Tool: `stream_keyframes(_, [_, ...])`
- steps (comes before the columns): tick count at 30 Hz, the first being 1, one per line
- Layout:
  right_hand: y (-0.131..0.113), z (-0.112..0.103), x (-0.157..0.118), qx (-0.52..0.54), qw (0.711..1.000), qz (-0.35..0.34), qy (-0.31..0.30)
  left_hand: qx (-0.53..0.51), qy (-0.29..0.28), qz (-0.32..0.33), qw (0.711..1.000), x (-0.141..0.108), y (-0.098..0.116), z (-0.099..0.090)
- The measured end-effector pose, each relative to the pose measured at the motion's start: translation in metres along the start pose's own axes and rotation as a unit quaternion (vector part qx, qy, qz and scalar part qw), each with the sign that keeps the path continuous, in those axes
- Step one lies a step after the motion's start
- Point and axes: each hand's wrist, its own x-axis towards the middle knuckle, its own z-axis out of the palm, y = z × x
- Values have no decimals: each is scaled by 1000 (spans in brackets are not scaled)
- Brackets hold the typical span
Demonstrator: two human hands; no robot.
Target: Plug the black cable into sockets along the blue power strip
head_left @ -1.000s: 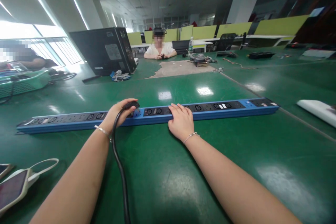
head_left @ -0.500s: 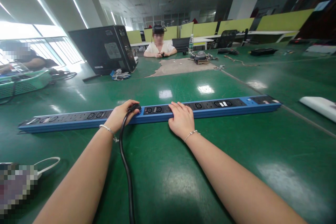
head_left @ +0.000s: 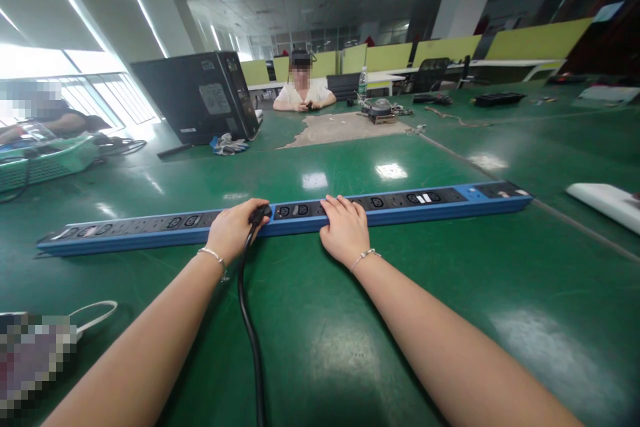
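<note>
The left hand (head_left: 233,230) is sitting lower and further right than a second ago, its fingers closing around the black plug (head_left: 260,215) and covering the blue section just left of the middle of the strip (head_left: 400,215), while the cord (head_left: 254,320) is now trailing further right. The right hand (head_left: 346,233) is staying put — half open, lying over the strip and apparently steadying it on the tabletop (head_left: 320,300). That is seemingly bringing the plug down onto the strip's face — whether it is entering a socket, I cannot tell.
</note>
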Motion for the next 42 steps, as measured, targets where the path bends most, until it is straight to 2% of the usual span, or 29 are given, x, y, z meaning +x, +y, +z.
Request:
stream_keyframes(5, [0,0,-1,-8,1000,-5,3,0,13,-4,1000,-3,-1,4])
stream_keyframes(12, [0,0,0,-13,1000,-2,-4,-30,61,8,998,-5,-1,19])
stream_keyframes(17, [-1,0,1,-11,1000,5,-1,-87,91,16,992,-6,3,28])
stream_keyframes(19, [0,0,1,-10,1000,3,-2,-131,129,-17,983,-6,3,23])
stream_keyframes(22, [1,0,1,-10,1000,0,-1,-176,248,-116,945,-4,-11,6])
stream_keyframes(23, [1,0,1,-10,1000,-1,0,-180,271,-128,937,-4,-20,0])
stream_keyframes(24, [1,1,1,-10,1000,0,0,-184,270,-130,936,-3,-30,-6])
stream_keyframes(28, [2,1,1,-6,1000,1,2,-187,159,-147,958,-6,-77,-19])
stream_keyframes(31, [2,2,1,-5,1000,-3,8,-168,71,-106,978,-10,-101,-20])
stream_keyframes(35, [3,2,1,-10,1000,-6,11,-146,8,-70,987,-16,-110,-22])
stream_keyframes(42, [4,3,1,-15,1000,-6,11,-96,-7,-75,993,-18,-108,-25])
